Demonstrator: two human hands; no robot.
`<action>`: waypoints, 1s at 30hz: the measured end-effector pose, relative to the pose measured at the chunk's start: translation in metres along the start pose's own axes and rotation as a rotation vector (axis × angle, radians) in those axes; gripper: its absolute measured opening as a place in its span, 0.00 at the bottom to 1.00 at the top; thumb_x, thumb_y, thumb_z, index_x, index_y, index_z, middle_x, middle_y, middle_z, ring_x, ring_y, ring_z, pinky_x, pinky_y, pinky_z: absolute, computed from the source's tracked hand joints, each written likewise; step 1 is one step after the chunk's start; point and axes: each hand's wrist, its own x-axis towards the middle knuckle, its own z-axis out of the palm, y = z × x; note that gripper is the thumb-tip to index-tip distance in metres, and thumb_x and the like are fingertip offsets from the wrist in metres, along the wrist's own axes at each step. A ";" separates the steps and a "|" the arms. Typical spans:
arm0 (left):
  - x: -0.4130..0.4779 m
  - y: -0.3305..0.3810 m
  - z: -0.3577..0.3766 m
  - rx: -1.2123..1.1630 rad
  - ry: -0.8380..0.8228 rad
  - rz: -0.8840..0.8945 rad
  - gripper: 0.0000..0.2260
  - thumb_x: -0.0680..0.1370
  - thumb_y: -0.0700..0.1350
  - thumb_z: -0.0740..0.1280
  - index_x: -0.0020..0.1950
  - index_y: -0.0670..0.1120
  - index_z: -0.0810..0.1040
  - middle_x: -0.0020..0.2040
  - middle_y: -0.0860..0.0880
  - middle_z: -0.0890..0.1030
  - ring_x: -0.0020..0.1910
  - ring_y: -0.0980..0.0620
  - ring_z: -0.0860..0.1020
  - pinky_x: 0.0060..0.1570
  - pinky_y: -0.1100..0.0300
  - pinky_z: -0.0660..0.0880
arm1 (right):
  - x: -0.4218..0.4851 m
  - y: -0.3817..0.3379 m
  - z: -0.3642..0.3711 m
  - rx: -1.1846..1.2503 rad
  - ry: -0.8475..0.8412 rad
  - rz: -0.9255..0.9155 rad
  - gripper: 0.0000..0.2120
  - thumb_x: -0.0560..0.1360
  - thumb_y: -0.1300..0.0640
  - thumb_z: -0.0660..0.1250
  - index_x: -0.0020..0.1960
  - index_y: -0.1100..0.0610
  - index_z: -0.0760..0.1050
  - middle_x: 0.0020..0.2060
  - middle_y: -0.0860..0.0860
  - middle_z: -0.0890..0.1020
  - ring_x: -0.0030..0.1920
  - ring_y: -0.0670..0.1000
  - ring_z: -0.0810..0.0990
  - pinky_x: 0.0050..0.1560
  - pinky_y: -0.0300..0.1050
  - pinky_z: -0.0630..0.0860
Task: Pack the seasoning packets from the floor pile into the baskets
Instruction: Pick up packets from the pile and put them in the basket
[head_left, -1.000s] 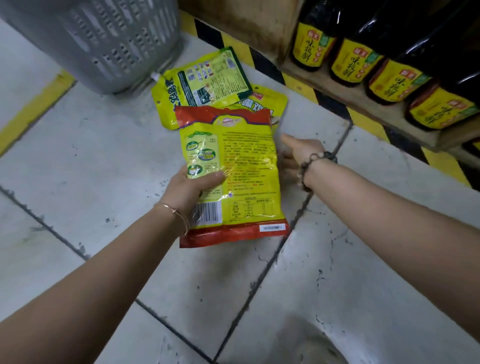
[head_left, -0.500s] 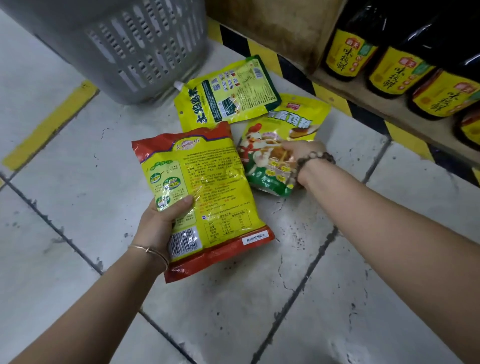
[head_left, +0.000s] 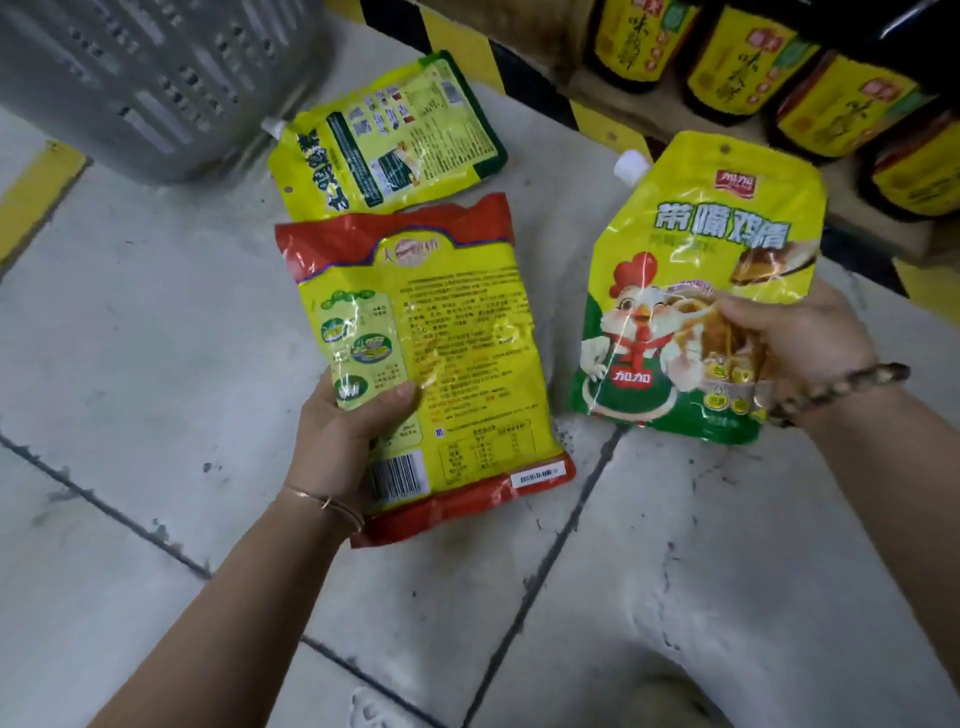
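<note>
A grey slotted plastic basket (head_left: 156, 78) stands on the pale tiled floor (head_left: 130, 338), upper left. Just beside it lies a yellow-green spouted pouch (head_left: 384, 150). The left hand (head_left: 337, 441) grips a red-and-yellow foil packet (head_left: 447, 332). The right hand (head_left: 800, 338) pinches a yellow rooster-printed pouch (head_left: 691, 249).

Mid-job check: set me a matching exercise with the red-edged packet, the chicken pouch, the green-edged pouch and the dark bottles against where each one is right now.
Things:
1. red-edged packet
2. chicken pouch
3. green-edged pouch
4. dark bottles

Places:
A. lying on the floor near the grey basket
B. gripped by the right hand
C. standing in a row at top right
D. gripped by the left hand

Pairs: 1-D, 2-B, 3-A, 4-C
</note>
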 end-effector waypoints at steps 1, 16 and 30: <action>-0.006 0.006 0.006 0.018 -0.017 -0.008 0.20 0.63 0.38 0.70 0.55 0.44 0.78 0.46 0.44 0.84 0.44 0.43 0.82 0.45 0.46 0.79 | -0.010 -0.002 -0.007 0.002 0.003 -0.004 0.15 0.70 0.68 0.68 0.54 0.55 0.79 0.45 0.47 0.85 0.47 0.51 0.84 0.46 0.47 0.80; -0.236 0.157 0.110 0.416 -0.429 -0.190 0.20 0.62 0.35 0.73 0.53 0.46 0.77 0.43 0.50 0.85 0.41 0.50 0.83 0.43 0.54 0.80 | -0.278 -0.138 -0.171 -0.072 0.247 0.180 0.13 0.71 0.67 0.69 0.36 0.50 0.74 0.25 0.39 0.79 0.28 0.36 0.78 0.32 0.33 0.75; -0.404 0.140 0.300 0.494 -0.552 -0.222 0.12 0.61 0.40 0.71 0.42 0.51 0.82 0.35 0.54 0.84 0.33 0.57 0.82 0.33 0.63 0.78 | -0.434 -0.166 -0.381 0.164 0.742 0.211 0.14 0.70 0.72 0.62 0.33 0.56 0.68 0.26 0.52 0.73 0.25 0.50 0.73 0.27 0.38 0.70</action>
